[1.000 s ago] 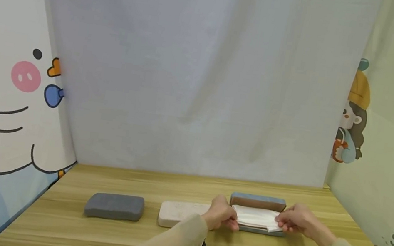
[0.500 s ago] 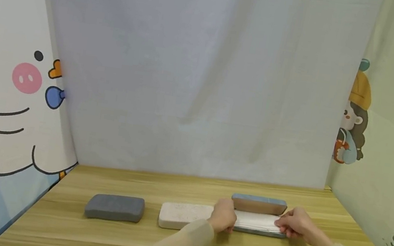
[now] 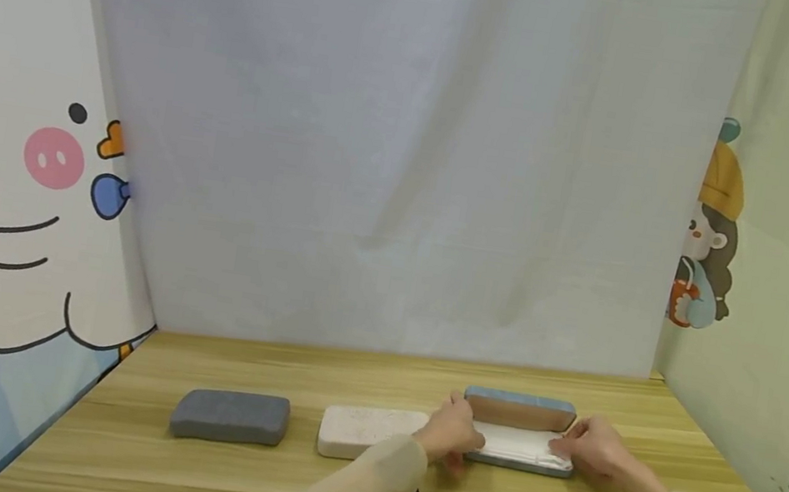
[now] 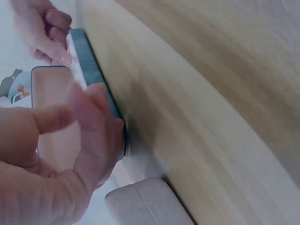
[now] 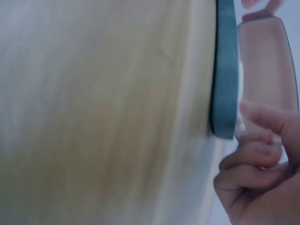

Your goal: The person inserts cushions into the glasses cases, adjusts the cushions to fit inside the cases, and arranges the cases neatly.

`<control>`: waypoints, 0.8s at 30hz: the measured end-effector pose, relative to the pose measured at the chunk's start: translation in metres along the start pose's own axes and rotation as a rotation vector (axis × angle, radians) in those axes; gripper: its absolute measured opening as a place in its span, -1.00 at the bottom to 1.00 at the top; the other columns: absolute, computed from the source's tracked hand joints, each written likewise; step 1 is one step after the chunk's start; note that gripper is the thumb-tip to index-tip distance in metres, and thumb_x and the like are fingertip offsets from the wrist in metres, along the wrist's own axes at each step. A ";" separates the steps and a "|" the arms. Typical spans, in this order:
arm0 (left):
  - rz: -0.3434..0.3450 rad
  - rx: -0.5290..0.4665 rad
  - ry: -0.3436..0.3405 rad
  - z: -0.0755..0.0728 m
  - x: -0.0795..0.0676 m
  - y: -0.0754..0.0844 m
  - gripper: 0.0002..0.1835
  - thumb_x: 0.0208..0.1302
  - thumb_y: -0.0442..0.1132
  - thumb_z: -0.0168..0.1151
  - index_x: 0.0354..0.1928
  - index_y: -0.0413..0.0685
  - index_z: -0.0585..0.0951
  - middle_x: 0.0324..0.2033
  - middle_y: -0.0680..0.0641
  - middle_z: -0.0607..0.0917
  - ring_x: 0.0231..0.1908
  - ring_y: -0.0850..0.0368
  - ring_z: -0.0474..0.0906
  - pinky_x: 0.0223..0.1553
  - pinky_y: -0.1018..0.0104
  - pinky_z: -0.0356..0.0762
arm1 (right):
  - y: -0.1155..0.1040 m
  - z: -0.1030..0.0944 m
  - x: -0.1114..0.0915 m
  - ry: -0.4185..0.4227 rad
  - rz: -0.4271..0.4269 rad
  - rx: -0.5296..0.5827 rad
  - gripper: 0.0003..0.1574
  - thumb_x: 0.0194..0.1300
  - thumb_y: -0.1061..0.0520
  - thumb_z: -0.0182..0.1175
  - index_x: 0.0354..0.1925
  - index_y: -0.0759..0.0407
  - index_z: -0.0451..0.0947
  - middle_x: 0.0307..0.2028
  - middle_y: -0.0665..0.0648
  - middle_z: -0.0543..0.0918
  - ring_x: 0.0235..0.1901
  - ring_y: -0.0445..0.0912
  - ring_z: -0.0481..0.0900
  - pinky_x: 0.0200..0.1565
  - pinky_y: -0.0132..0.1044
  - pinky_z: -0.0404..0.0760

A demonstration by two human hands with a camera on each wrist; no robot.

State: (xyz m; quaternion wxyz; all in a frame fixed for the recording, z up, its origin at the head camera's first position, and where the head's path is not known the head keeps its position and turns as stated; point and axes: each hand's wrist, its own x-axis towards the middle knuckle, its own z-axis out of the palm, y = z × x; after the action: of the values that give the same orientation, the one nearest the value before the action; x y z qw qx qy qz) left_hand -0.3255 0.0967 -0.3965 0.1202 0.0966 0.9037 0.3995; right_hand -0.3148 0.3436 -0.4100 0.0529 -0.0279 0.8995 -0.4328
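A blue glasses case [image 3: 521, 399] lies with its lid up, showing a brown lining. A folded white cloth [image 3: 511, 442] fills its lower half. At the case's left end is my left hand [image 3: 451, 432]; its thumb reaches over the cloth's edge. The left wrist view shows that hand [image 4: 70, 154] with loosely bent fingers and nothing seen between them. My right hand [image 3: 596, 451] pinches the cloth's right end. In the right wrist view, the thumb of this hand [image 5: 267, 173] lies at the cloth, above the case's rim [image 5: 226, 70], with the other fingers curled.
A cream glasses case [image 3: 368, 431] stands closed just left of my left hand, partly behind the arm. Farther left sits a closed grey glasses case [image 3: 230, 415]. Behind the wooden table [image 3: 300, 485] hangs a pale curtain [image 3: 377, 151].
The white cloth, earlier raised with a loose right corner, now lies lower and flatter in the case. My left fingers have lifted and spread at its left end. The right hand has barely shifted.
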 end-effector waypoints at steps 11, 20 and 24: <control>-0.078 -0.145 -0.068 0.004 -0.006 -0.001 0.15 -0.07 -0.58 0.43 0.46 -0.32 -0.15 -0.39 -0.34 0.62 -0.76 0.00 0.56 -0.72 0.35 0.56 | 0.018 -0.019 -0.001 -0.321 -0.114 0.065 0.38 0.15 0.11 0.39 0.43 0.41 -0.46 -0.53 0.03 0.47 -0.73 -0.25 0.35 -0.68 -0.50 0.33; -0.075 -0.329 -0.060 0.011 -0.009 -0.006 0.08 -0.09 -0.73 0.29 0.44 -0.18 -0.08 -0.36 -0.43 0.53 -0.81 0.11 0.44 -0.77 0.39 0.52 | 0.029 -0.023 0.005 -0.377 -0.159 0.158 0.46 0.16 0.21 0.36 0.43 0.34 -0.65 -0.55 0.00 0.45 -0.76 -0.30 0.35 -0.71 -0.50 0.36; -0.068 -0.405 -0.069 0.012 -0.008 -0.009 0.07 -0.07 -0.75 0.26 0.43 -0.11 -0.05 -0.21 -0.57 0.50 -0.82 0.13 0.41 -0.78 0.41 0.50 | 0.030 -0.024 0.008 -0.407 -0.158 0.210 0.41 0.17 0.25 0.34 0.42 0.31 -0.62 -0.55 -0.01 0.46 -0.75 -0.30 0.37 -0.71 -0.51 0.36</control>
State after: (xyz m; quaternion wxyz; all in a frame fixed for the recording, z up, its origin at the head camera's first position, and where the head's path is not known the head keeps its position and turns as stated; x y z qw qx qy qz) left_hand -0.3151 0.0969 -0.4093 0.1817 0.0536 0.8030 0.5651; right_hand -0.3255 0.3801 -0.4189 0.2017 -0.1791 0.8155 -0.5121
